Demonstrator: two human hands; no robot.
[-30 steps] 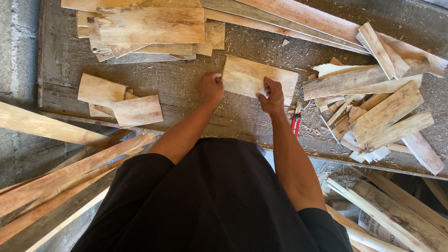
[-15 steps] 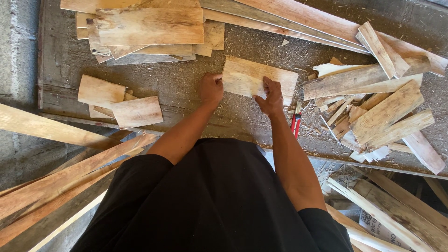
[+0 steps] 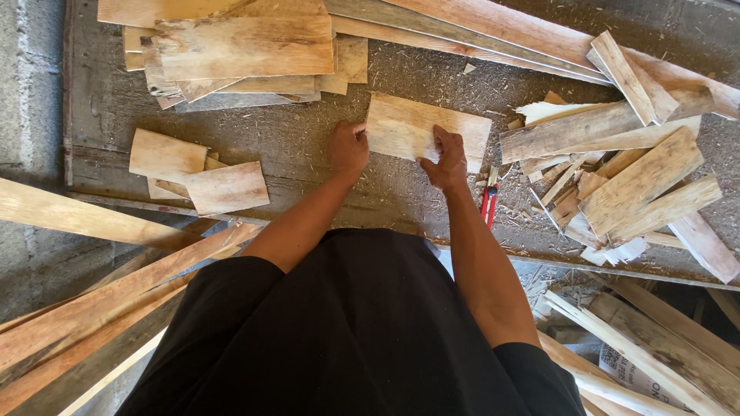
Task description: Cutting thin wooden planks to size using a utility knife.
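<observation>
both hands rest on a short pale board [image 3: 412,127] lying flat mid-desk [image 3: 308,146]: left hand [image 3: 349,148] gripping its left edge, right hand [image 3: 445,162] pressing fingers spread on its near edge; red-handled tool [image 3: 488,204] just right.

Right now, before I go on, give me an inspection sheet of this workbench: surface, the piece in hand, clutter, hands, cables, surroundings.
Surface: grey workbench, strewn with sawdust and chips.
Job's things: one flat wooden board piece, lying on the bench under both hands.
Clutter: stack of boards at the far edge; two small offcuts to the left; heap of split scraps to the right; red-handled tool beside the right wrist.
Hands: left hand grips the board's left edge; right hand presses flat on its near edge.
Cables: nothing seen.
Surroundings: long planks leaning at lower left, more slats at lower right, block wall on the left.
</observation>
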